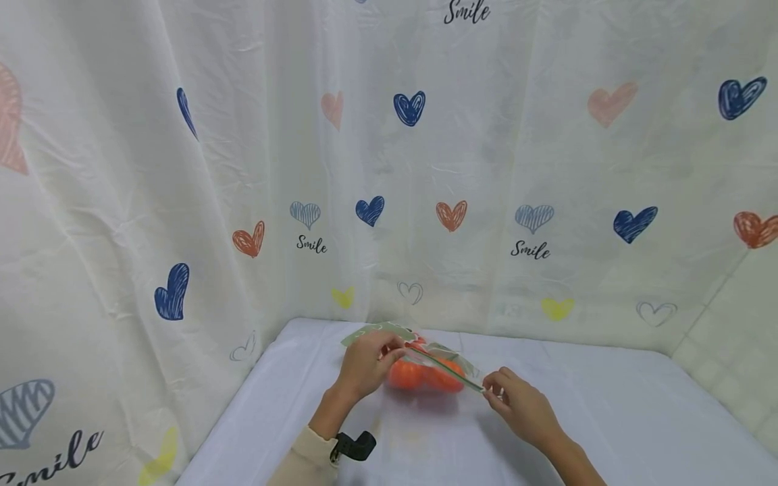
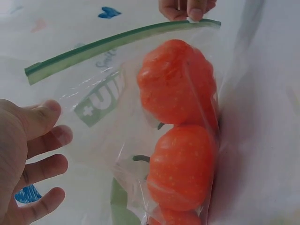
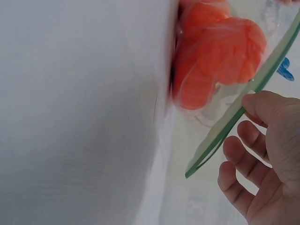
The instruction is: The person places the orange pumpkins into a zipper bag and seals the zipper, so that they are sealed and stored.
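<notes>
Both forearms come up from the bottom centre of the head view, angled in toward each other. The left hand (image 1: 367, 363) sits just left of centre with its fingers curled over the near-left end of the zip bag (image 1: 425, 361) — pinching the top edge as far as that view shows. The right hand (image 1: 516, 398) is lower and to the right, fingertips pinched together on the other end of the green zip strip (image 1: 446, 371), so the strip runs diagonally between the two hands.

The bag lies on the white desk (image 1: 608, 418) in the lower middle of the frame, right between the hands, with orange toy pumpkins (image 1: 425, 374) inside it.

The wrist views show more. In the left wrist view the left hand (image 2: 28, 154) fills the lower left, fingers (image 2: 49, 166) spread and lightly bent against the clear plastic, while the right hand's fingertips (image 2: 187, 8) nip the strip (image 2: 117, 42) at the top edge. You can also count pumpkins (image 2: 180, 126) there — two stacked, with a third peeking in at the bottom. The right wrist view puts the right hand (image 3: 265, 164) in the lower right, fingers loosely curled beside the strip (image 3: 239, 110), and the pumpkins (image 3: 215, 61) in the upper middle. Its thumb contact is hard to make out there.

Behind it all hangs a white curtain (image 1: 182, 169) with hearts, which only the head view shows properly.
</notes>
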Available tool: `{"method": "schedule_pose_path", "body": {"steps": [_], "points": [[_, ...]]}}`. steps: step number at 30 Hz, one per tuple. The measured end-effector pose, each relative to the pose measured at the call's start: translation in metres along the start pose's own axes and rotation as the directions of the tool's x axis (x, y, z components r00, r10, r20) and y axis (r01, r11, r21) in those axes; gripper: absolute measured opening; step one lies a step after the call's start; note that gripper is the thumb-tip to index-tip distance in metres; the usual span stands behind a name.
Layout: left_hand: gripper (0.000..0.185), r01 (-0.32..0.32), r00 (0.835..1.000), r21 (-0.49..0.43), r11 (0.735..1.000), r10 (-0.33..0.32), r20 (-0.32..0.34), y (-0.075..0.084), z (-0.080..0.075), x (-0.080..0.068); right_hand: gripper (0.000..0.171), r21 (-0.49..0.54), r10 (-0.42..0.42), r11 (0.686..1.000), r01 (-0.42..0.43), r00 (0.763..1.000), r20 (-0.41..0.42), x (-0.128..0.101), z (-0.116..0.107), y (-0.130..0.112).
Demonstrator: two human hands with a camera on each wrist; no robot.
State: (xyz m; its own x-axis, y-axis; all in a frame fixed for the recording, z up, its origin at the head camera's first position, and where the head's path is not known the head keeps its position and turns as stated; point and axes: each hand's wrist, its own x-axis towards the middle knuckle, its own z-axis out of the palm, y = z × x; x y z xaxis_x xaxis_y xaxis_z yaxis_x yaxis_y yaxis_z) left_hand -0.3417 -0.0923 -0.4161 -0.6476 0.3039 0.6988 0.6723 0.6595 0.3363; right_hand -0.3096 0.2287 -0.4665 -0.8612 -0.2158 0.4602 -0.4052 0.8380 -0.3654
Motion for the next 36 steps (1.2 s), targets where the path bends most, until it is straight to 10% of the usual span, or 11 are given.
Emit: {"method": "schedule_pose_path", "body": {"steps": [36], "points": [[0.005,-0.030,0.996,0.015,0.999,0.031,-0.079,-0.003,-0.007,0.002,0.011,-0.060,0.022,0.998,-0.023,1.000,-0.020,-0.002,-0.013,0.027]]}}
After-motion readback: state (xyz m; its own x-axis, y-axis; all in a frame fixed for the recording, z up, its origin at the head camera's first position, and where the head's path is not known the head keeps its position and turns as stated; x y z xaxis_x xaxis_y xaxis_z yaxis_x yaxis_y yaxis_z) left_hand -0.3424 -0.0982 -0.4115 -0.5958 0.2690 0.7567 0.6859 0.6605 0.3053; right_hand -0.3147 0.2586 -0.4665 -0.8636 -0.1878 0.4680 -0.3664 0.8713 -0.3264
